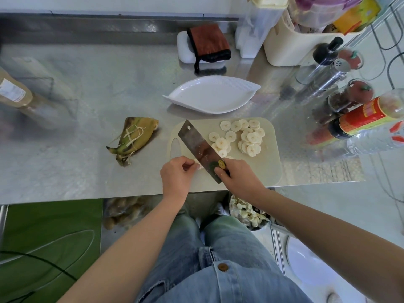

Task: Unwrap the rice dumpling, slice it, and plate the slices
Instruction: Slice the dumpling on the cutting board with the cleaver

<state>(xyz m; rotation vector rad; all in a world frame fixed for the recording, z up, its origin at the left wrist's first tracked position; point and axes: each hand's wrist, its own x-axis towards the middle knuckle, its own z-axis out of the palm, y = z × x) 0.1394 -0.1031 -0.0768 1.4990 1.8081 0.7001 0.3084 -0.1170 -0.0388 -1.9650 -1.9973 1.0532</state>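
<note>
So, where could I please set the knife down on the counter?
Bare counter lies between the wrapped dumpling and the brown packet, and behind the dumpling. The white plate is empty. Bottles crowd the right side; slices cover much of the cutting board.

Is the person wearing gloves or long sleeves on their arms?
No gloves, no sleeves: the left hand and right hand are bare, and nothing covers the skin right out to the picture's edge. No ring, watch or bracelet shows. The person wears blue denim.
</note>
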